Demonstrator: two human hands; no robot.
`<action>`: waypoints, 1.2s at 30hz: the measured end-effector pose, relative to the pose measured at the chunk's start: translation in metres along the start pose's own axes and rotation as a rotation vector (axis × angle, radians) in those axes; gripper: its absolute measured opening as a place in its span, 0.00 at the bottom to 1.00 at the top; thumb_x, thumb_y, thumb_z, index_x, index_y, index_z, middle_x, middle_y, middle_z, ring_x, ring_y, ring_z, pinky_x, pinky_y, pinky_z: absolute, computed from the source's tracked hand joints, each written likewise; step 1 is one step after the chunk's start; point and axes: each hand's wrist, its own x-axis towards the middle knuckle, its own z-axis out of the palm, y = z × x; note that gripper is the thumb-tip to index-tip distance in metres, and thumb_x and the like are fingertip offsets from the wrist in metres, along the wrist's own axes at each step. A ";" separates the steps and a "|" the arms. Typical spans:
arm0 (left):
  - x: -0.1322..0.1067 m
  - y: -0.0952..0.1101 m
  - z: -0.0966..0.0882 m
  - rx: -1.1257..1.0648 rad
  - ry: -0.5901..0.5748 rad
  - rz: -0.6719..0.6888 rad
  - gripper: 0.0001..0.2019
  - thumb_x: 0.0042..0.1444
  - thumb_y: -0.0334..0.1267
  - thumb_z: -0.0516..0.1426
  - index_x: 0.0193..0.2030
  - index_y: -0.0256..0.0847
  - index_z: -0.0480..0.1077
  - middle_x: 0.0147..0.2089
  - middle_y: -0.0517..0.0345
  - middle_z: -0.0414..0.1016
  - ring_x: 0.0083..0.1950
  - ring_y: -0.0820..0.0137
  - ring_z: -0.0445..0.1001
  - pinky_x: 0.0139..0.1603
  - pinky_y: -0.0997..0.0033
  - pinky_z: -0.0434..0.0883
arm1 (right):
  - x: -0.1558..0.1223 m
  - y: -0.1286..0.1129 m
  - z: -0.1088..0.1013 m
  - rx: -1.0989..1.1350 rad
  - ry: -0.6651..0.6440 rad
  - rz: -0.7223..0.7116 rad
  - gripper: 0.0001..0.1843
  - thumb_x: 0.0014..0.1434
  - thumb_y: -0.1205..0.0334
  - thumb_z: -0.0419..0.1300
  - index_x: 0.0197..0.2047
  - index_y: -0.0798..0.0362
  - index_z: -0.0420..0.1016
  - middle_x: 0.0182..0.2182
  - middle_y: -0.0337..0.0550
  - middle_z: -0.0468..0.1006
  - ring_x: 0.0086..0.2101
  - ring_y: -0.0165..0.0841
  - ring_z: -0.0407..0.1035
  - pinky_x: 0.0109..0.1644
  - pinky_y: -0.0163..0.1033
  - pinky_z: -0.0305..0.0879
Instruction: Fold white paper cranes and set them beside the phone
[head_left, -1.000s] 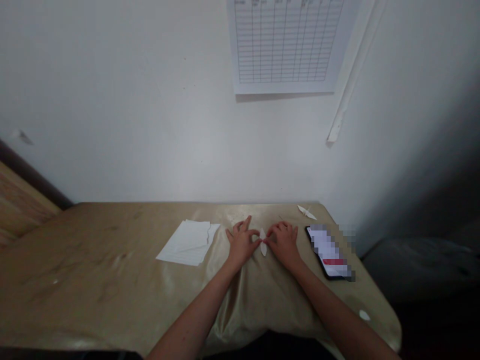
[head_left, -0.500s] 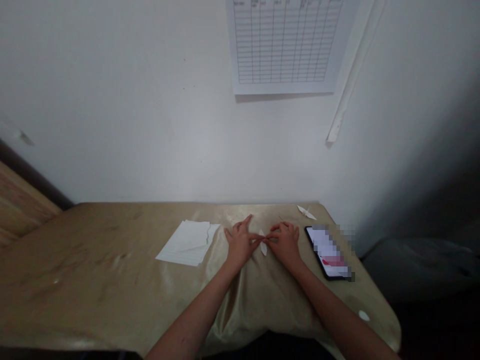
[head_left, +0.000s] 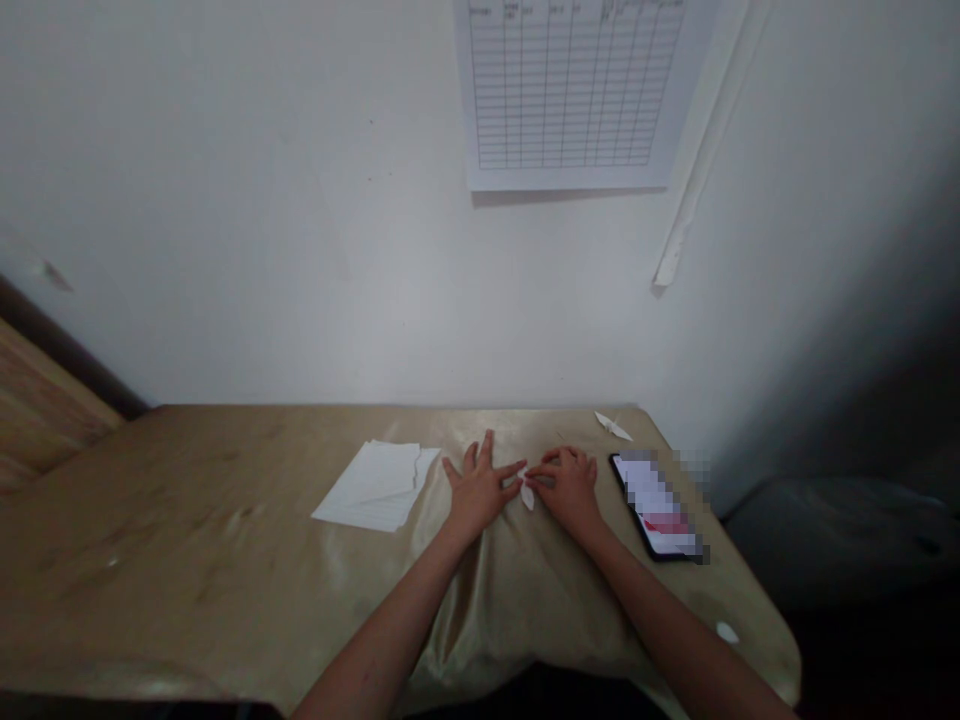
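A small folded white paper piece [head_left: 528,496] lies on the table between my hands, its upper part partly covered by fingertips. My right hand [head_left: 571,487] pinches it from the right with thumb and forefinger, the other fingers curled. On the left side, my left hand [head_left: 478,492] has its fingers spread; forefinger and thumb reach the paper's left edge with their tips apart. Another folded paper piece with pointed ends [head_left: 613,427] rests near the table's back right corner.
Left of my hands sits a stack of white paper sheets [head_left: 367,487], the top one torn along an edge. A phone [head_left: 652,510] with a lit, partly blurred screen lies at right. One white scrap [head_left: 727,632] is near the table's [head_left: 247,590] right front. A printed chart [head_left: 570,100] hangs on the wall.
My left hand has spread its fingers and shifted slightly left, its forefinger and thumb parting from a pinch at the paper. My right hand stays nearly in place on the paper.
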 end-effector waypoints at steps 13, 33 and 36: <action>0.004 0.001 -0.002 -0.003 0.006 -0.051 0.28 0.60 0.52 0.61 0.67 0.64 0.65 0.78 0.50 0.49 0.77 0.45 0.47 0.67 0.17 0.40 | 0.002 -0.002 0.001 -0.107 -0.112 0.014 0.14 0.62 0.50 0.64 0.52 0.26 0.79 0.64 0.43 0.66 0.67 0.52 0.48 0.67 0.76 0.33; 0.002 0.003 -0.007 -0.123 0.042 -0.023 0.06 0.58 0.48 0.65 0.41 0.62 0.82 0.76 0.64 0.56 0.73 0.48 0.56 0.68 0.18 0.39 | 0.002 0.002 0.000 -0.002 0.012 -0.060 0.04 0.58 0.53 0.68 0.37 0.39 0.85 0.52 0.44 0.76 0.57 0.47 0.58 0.70 0.62 0.36; 0.001 0.002 -0.007 -0.099 0.042 -0.041 0.07 0.58 0.51 0.64 0.42 0.66 0.82 0.76 0.66 0.55 0.73 0.46 0.56 0.67 0.16 0.37 | 0.003 0.003 0.001 0.000 0.009 -0.037 0.04 0.58 0.52 0.68 0.36 0.38 0.86 0.51 0.44 0.76 0.57 0.48 0.58 0.69 0.61 0.39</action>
